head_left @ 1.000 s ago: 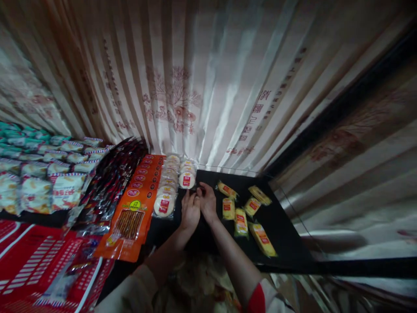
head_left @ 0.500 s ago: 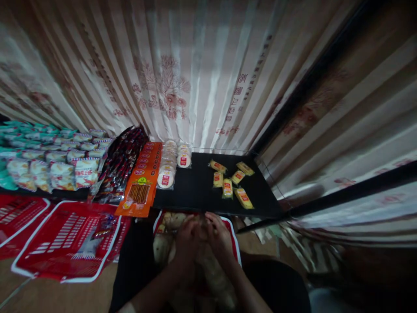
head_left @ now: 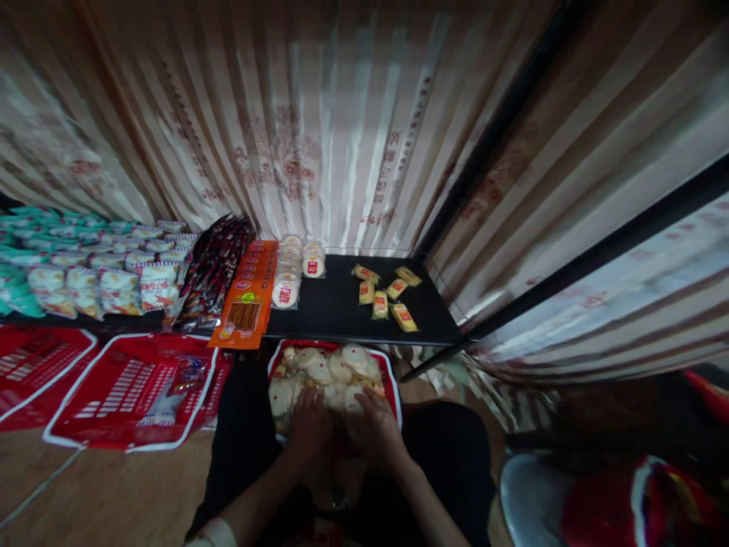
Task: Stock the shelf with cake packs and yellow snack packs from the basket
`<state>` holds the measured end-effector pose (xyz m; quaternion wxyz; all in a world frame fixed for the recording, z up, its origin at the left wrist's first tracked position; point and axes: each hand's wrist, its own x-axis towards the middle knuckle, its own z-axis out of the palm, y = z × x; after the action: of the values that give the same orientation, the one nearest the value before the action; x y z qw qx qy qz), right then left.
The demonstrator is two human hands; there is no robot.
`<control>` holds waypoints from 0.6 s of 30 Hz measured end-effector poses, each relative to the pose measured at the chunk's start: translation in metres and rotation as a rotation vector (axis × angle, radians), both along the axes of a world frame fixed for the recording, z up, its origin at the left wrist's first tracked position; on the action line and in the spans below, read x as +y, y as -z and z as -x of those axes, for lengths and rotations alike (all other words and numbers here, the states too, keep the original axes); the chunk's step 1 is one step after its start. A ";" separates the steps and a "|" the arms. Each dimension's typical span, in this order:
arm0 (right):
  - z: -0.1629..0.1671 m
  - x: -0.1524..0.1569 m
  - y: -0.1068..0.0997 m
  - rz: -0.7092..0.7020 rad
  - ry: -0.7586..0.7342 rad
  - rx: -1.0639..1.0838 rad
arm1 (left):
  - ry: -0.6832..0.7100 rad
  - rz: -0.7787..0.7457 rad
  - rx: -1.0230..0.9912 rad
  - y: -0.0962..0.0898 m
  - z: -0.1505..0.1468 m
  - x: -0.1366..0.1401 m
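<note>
Discs (head_left: 320, 370), pale and wrapped in clear film, are filling most of the red basket (head_left: 394, 384) below the shelf's front edge, and I am working both hands over them from afar. My left hand (head_left: 310, 416) is resting with its fingers down among the discs, left of the basket's middle; its fingertips are hiding from me, so I cannot tell whether it is clamping anything. My right hand (head_left: 373, 419) is lying nearer the right rim, its thumb standing apart from the fingers beside a disc; whether it is gripping that disc I cannot tell either.

Above, the black shelf (head_left: 336, 313) is carrying 2 rows of similar discs, the right row (head_left: 313, 262) sitting by the back edge and the left row (head_left: 285, 289) reaching further forward. Orange packets (head_left: 244, 300) are overhanging the front edge just left of them, and 6 yellow packets (head_left: 380, 305) are lying loose toward the right end.

I am judging the step in hand to be picking discs from the basket. The next move, I am thinking, is calling for thumb and fingers closing on a rim without dragging neighbours along.
</note>
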<state>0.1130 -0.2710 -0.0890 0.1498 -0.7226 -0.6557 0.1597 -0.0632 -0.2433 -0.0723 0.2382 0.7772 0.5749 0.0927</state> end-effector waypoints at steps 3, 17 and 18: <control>0.004 -0.005 0.002 -0.020 -0.004 -0.009 | 0.048 -0.005 -0.017 0.001 0.001 -0.001; -0.024 0.082 -0.022 -0.006 -0.052 0.007 | -0.061 -0.170 -0.071 0.015 -0.006 0.002; -0.026 0.088 -0.021 0.013 -0.071 0.005 | -0.071 -0.161 -0.083 0.018 -0.007 0.001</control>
<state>0.1387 -0.1826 -0.0681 0.1409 -0.6993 -0.6796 0.1709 -0.0561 -0.2424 -0.0904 0.1952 0.7685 0.5824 0.1790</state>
